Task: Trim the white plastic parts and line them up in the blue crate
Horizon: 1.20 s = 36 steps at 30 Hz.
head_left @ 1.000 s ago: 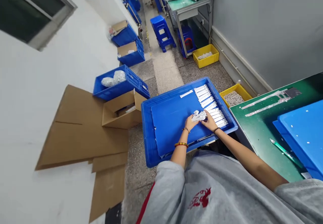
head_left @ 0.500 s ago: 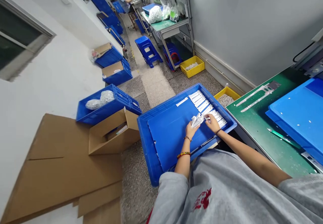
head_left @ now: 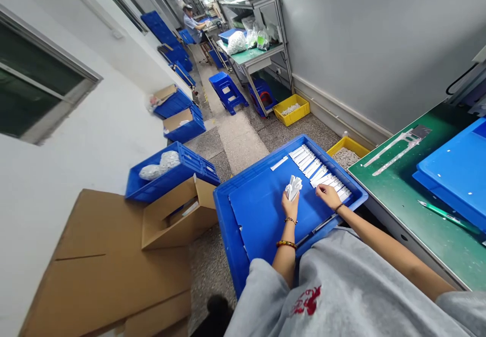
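Observation:
My left hand [head_left: 290, 206] is closed around a bunch of flat white strips [head_left: 293, 187] that fan upward above a blue tray [head_left: 224, 225]. To its right, my right hand [head_left: 329, 196] has its fingertips pinched together at the near end of a row of white strips [head_left: 312, 166]. Whether a strip is between those fingertips I cannot make out. The row lies side by side along the tray's right side, on a blue sheet [head_left: 261, 210]. One single strip [head_left: 279, 163] lies apart, left of the row's far end.
A green workbench [head_left: 402, 190] stands at right, bearing a green pen [head_left: 448, 214] and a blue bin [head_left: 455, 170]. Cardboard boxes [head_left: 178, 220] and a blue crate [head_left: 170, 175] stand left. Beyond are a blue stool [head_left: 228, 92], yellow bins [head_left: 291, 110] and a seated person [head_left: 193, 25].
My right hand has drawn away from the bunch in my left hand, over to the row of strips. The bunch now stands more upright. The whole view has shifted slightly.

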Tool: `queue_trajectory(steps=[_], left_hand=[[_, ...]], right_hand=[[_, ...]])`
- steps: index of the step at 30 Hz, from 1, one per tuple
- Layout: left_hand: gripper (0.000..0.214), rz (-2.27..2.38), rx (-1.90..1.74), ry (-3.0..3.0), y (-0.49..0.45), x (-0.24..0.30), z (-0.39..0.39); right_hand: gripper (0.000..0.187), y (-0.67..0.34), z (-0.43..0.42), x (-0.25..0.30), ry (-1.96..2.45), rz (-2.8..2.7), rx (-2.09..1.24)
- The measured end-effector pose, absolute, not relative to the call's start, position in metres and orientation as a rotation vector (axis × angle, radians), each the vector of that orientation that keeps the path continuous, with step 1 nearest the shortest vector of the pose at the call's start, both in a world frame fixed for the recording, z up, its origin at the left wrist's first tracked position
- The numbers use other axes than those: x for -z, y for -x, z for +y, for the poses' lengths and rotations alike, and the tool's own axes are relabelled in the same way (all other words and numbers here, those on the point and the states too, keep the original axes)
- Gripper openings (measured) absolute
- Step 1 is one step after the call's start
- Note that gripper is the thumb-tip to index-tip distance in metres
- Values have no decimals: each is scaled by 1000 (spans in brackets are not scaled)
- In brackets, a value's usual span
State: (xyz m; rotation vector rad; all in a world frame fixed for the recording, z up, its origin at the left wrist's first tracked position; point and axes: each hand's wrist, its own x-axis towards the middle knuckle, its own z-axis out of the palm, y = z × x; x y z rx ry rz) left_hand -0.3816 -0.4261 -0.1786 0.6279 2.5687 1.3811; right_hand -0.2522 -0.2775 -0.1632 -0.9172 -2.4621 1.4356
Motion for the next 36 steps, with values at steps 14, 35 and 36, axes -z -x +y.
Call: queue_trajectory(steps=[14,35,36], left_hand=[[91,2824,-844,-862,373,150,-439],[60,2579,-497,-909,376,136,-479],[55,2588,-507,-904,375,137,-479]], right_hand=[[28,246,-276,160,797,-2600,-1345],[39,277,-297,150,519,-2961,-1088],[45,275,-298,149,544,-2955,-1073]])
